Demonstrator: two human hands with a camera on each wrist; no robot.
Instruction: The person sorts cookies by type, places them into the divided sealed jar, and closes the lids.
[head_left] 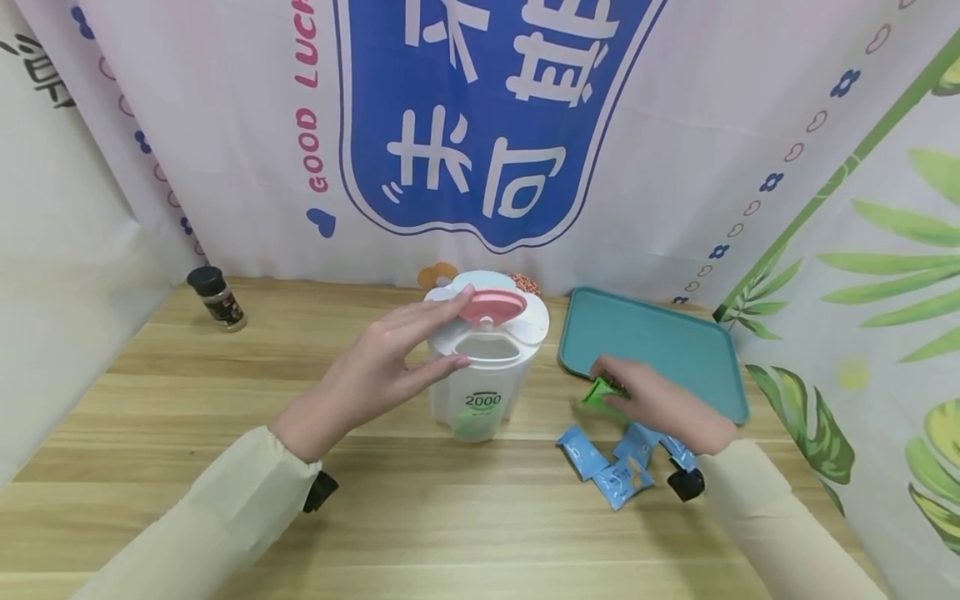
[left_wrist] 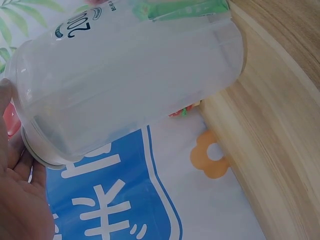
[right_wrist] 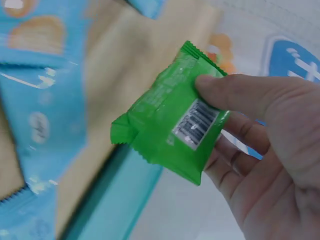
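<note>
A tall translucent storage container (head_left: 487, 379) marked 2000 stands upright on the table, its pink flap (head_left: 493, 307) raised over the opening in the white lid. Inside near the bottom lies a green packet (left_wrist: 185, 9). My left hand (head_left: 375, 362) holds the container at its lid from the left, fingers by the raised flap and thumb at the front rim. To the right, my right hand (head_left: 648, 400) pinches a green snack packet (right_wrist: 175, 117) with a barcode, between thumb and fingers. Below that hand lie several blue snack packets (head_left: 582, 452) on the table.
A teal tray (head_left: 660, 333) lies at the back right. At the back left stands a seasoning jar (head_left: 217, 298) with a black cap. Something red and patterned (head_left: 525, 284) shows behind the container, and a printed curtain (head_left: 247, 150) hangs along the table's back edge.
</note>
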